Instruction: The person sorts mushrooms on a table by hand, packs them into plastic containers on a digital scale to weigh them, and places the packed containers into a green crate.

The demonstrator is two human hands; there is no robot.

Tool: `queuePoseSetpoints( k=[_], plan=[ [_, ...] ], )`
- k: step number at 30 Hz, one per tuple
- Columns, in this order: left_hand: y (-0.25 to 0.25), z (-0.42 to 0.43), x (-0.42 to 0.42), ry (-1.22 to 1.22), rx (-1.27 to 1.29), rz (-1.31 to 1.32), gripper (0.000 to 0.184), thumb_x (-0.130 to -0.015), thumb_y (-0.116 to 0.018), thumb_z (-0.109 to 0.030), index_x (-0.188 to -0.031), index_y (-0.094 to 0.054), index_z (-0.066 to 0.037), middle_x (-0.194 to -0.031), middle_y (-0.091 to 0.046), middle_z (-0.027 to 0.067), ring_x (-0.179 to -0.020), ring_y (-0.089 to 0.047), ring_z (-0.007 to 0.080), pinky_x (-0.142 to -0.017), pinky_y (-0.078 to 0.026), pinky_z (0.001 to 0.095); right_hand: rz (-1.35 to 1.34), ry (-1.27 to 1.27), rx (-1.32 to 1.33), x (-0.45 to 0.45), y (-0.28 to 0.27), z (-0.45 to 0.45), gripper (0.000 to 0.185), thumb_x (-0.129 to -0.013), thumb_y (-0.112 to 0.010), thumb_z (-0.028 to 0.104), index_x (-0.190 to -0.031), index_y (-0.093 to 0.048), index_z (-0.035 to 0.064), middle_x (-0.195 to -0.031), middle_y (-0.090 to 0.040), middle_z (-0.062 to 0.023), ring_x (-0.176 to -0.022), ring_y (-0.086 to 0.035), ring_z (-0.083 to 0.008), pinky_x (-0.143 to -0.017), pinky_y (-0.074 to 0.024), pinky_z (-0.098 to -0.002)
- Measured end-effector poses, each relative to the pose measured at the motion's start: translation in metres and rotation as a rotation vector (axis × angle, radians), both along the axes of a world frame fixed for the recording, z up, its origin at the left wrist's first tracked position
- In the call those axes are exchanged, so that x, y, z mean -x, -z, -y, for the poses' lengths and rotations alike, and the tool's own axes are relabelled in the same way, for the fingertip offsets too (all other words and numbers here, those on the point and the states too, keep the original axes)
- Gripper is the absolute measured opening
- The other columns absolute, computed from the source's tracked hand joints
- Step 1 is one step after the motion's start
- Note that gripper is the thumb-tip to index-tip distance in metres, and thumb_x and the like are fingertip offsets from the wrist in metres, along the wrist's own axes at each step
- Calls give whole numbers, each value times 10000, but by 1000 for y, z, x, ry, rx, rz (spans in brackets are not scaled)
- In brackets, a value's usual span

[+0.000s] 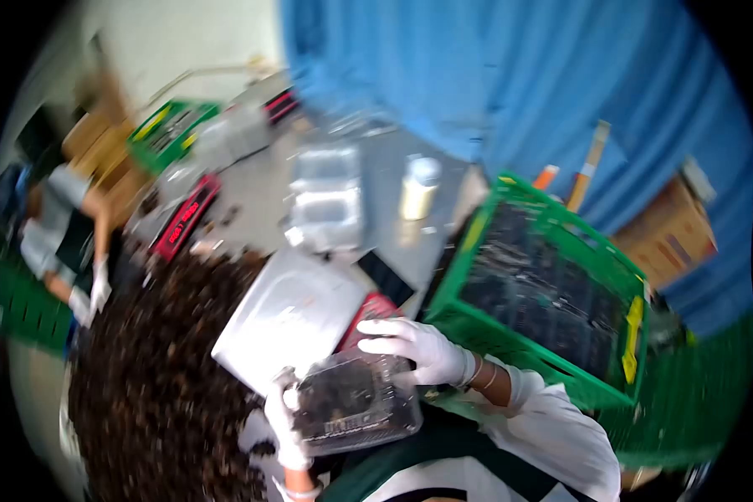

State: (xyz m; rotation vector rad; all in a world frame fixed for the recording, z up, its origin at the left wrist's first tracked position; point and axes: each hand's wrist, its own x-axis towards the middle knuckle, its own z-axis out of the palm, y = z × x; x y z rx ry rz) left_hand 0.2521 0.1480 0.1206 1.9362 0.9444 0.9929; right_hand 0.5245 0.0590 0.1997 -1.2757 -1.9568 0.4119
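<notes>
In white gloves, my two hands hold a clear plastic box (356, 406) with dark contents, tilted close to my body. My left hand (286, 422) grips its left side, fingers curled at the edge. Over the box's upper right corner lies my right hand (422, 350), fingers reaching across the lid and the thumb near the right side. Just beyond the box is a scale with a white tray (293, 314) and a red panel (368, 316). A large heap of dark brown pieces (159, 376) spreads to the left. Motion blurs the details.
On the right stands a green crate (452, 305) of filled dark boxes. Clear empty boxes (326, 201), a pale bottle (420, 188) and a dark flat device (385, 278) lie ahead. Another red scale display (186, 219) is left, near a co-worker's gloved hands (92, 297).
</notes>
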Motion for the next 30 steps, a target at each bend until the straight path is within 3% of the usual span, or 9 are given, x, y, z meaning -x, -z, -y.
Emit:
queuePoseSetpoints(
  k=[2, 6, 7, 13, 15, 19, 25, 29, 30],
  plan=[
    [-21, 7, -33, 38, -6, -36, 377, -831, -561, 51, -1206, -526, 30, -1152, -593, 189, -994, -596, 285, -901, -466, 352, 2, 124, -51, -33, -30, 26, 569, -788, -712, 344, -1265, -554, 78, -1331, -503, -142, -1176, -529, -315, -969, -448, -390],
    [-4, 1, -48, 189, -7, -113, 336, -905, -519, -15, -1239, -519, 23, -1150, -604, 143, -1002, -594, 221, -914, -454, 336, 246, 791, -237, -107, -89, 106, 668, -573, -864, 200, -1173, -597, 75, -1133, -610, -115, -1017, -615, -281, -884, -510, -350],
    [-25, 10, -57, 202, 92, -60, 304, -905, -518, -9, -1206, -538, 31, -1128, -609, 142, -993, -593, 217, -912, -456, 338, -35, 1014, -64, -114, -101, 127, 656, -578, -860, 169, -1173, -601, 72, -1088, -619, -96, -979, -625, -227, -849, -521, -326],
    [-9, 19, -69, 239, 189, 14, 209, -916, -495, 24, -1107, -580, 35, -1082, -615, 132, -1014, -581, 201, -935, -448, 319, -358, 1380, -15, -265, -38, 214, 441, -745, -779, 192, -1103, -584, 23, -982, -657, -64, -904, -589, -111, -819, -482, -266],
    [10, 7, -65, 289, 251, -9, 176, -920, -514, 7, -1073, -598, 31, -1062, -625, 128, -1024, -582, 200, -935, -444, 311, -198, 1600, 5, -290, -10, 204, 395, -780, -740, 171, -1107, -581, 18, -974, -649, -73, -899, -598, -130, -832, -482, -277],
    [-12, 17, -71, 234, 157, -56, 157, -865, -576, -11, -1010, -631, 18, -988, -663, 156, -932, -638, 265, -849, -484, 327, 285, 1199, -283, -259, -28, 106, 254, -815, -662, 120, -1051, -619, 36, -1011, -645, -139, -999, -612, -306, -879, -480, -354],
    [-15, 40, -45, 166, 92, -138, 201, -857, -621, -62, -1054, -635, -25, -1045, -668, 136, -970, -635, 295, -855, -496, 351, 193, 344, -128, -177, 2, -102, 139, -866, -550, 185, -909, -617, 71, -867, -627, -137, -836, -614, -340, -754, -488, -422],
    [7, 73, -1, 13, 147, -192, 228, -892, -602, -147, -1102, -628, -61, -1044, -655, 134, -975, -621, 324, -848, -498, 365, 556, 279, -87, -128, 71, -220, 288, -866, -554, 306, -1024, -611, 72, -987, -641, -143, -919, -631, -316, -808, -502, -422],
    [6, 84, 12, -59, 198, -222, 231, -896, -596, -156, -1104, -628, -61, -1043, -652, 135, -973, -618, 326, -846, -497, 367, 669, 307, 136, -107, 60, -233, 312, -866, -557, 325, -1031, -619, 68, -990, -640, -154, -918, -628, -330, -802, -503, -431]
  ],
)
